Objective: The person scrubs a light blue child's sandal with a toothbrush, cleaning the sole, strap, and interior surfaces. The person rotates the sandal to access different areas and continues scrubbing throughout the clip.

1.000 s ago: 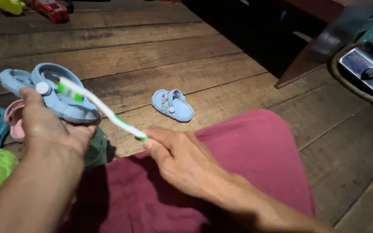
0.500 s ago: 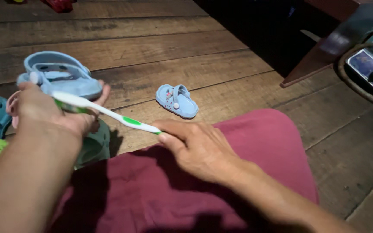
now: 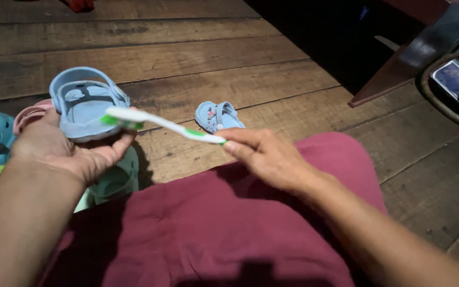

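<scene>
The light blue sandal (image 3: 83,103) lies sole up in the left hand (image 3: 65,151), fingers curled under it; the right hand (image 3: 269,154) pinches a white and green toothbrush (image 3: 160,123), head resting on the sandal; its mate (image 3: 219,116) sits on the wooden floor (image 3: 213,64).

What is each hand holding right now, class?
Left hand: holding a light blue sandal.
Right hand: fingers closed on a white-and-green toothbrush.

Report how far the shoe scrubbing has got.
Done: nothing shows as finished. In hand: the left hand holds a light blue sandal, and the right hand lays the toothbrush head on it. Left: its small mate lies untouched on the wooden floor.
</scene>
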